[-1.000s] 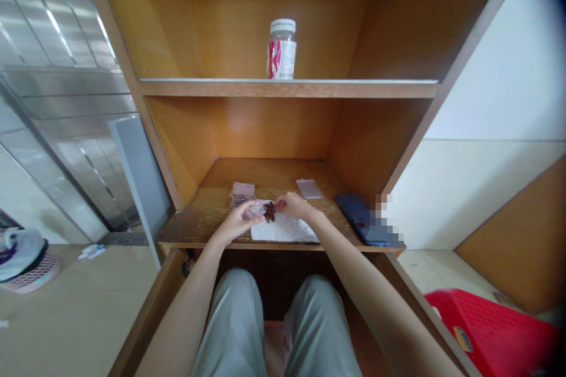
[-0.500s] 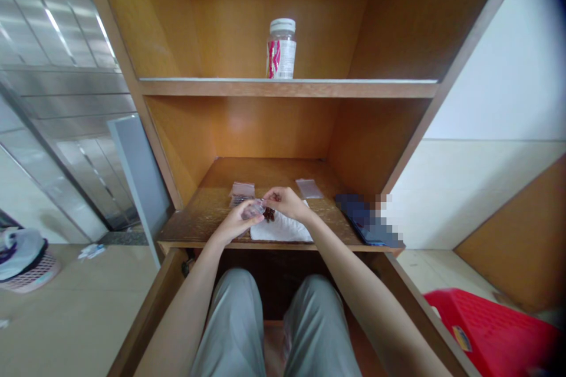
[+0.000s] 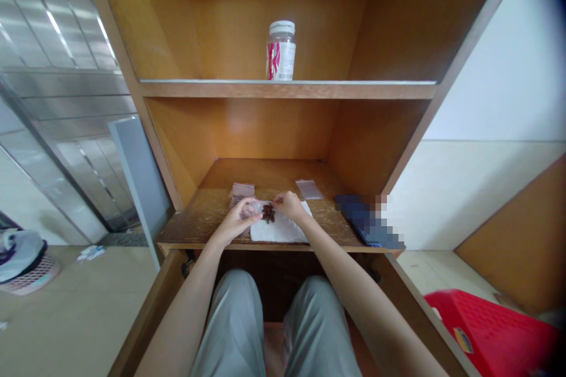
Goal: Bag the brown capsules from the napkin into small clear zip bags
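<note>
My left hand [image 3: 236,222] is closed round a small clear plastic bag [image 3: 252,208], held just left of a pile of small dark reddish-brown pieces [image 3: 268,214]. The pile lies on a white sheet [image 3: 280,232], perhaps paper or cloth, on the cabinet's wooden ledge. At the pile's upper right, my right hand [image 3: 289,205] has its fingertips pinched together. Whatever sits between them is too small to make out. Behind my left hand lies a stack of small plastic bags [image 3: 242,190], partly covered by the hand. A single flat clear bag [image 3: 309,189] lies beyond my right hand.
A white-lidded jar [image 3: 281,52] stands on the shelf above. A dark blue item [image 3: 360,218], partly pixelated, lies at the ledge's right end. Below the ledge, an open drawer [image 3: 145,312] surrounds my knees. A red plastic basket [image 3: 490,330] is at lower right.
My right hand has moved slightly right, away from the bag's mouth to the side of the pile, so more of the brown pieces show. My left hand still holds the bag.
</note>
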Available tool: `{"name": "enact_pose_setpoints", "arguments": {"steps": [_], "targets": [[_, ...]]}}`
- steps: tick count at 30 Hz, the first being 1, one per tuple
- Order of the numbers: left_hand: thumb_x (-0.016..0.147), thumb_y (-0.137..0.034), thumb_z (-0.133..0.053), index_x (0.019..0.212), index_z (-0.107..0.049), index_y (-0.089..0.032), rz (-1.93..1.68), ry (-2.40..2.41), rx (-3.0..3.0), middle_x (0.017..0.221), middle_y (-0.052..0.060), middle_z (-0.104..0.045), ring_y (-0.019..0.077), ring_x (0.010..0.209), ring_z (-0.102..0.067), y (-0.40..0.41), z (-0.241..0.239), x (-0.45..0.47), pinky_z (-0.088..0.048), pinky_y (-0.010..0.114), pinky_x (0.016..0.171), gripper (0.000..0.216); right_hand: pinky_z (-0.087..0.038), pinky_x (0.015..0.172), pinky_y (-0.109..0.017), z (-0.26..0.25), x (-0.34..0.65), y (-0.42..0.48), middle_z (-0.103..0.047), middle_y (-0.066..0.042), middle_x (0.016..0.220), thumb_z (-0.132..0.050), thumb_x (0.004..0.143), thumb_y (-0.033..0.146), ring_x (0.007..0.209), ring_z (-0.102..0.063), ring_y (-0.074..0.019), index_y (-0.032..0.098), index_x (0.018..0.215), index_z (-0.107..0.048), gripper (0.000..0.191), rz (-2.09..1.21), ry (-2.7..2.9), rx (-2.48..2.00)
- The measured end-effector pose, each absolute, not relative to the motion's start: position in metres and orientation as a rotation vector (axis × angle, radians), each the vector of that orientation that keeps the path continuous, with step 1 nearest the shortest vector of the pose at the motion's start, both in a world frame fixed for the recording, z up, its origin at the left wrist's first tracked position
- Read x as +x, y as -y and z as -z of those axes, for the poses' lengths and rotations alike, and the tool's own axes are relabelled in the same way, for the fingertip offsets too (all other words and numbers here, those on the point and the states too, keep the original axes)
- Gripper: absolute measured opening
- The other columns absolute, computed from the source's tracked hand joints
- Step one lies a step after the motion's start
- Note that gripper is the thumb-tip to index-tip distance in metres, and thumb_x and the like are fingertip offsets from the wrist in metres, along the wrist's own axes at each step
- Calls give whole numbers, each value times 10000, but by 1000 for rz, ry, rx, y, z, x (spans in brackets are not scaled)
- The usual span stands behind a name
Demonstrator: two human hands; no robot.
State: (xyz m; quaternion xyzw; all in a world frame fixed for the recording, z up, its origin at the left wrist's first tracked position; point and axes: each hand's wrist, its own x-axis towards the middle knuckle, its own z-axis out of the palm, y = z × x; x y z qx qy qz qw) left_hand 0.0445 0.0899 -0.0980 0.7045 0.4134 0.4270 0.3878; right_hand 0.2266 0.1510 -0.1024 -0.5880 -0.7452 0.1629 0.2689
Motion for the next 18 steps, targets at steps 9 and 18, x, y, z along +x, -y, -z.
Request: {"name": "enact_pose_setpoints", "arguments": {"steps": [9, 18], "targets": [[809, -481, -410, 1037, -490, -168, -1114, -979, 1692, 858, 46, -601, 138, 752, -542, -92, 94, 41, -383, 282, 781, 396, -389, 567, -196, 103, 224, -155, -691, -85, 755, -556, 706, 268, 674, -618, -153, 174, 769, -705, 187, -400, 2103, -1630], [801, -606, -213, 1076, -479, -154, -1116, -930, 1498, 822, 60, -601, 143, 687, -530, -97, 97, 37, -390, 242, 599, 592, -401, 595, -193, 105, 227, -153, -693, -82, 784, -549, 688, 236, 708, -619, -153, 163, 767, -697, 183, -419, 1955, -1600]]}}
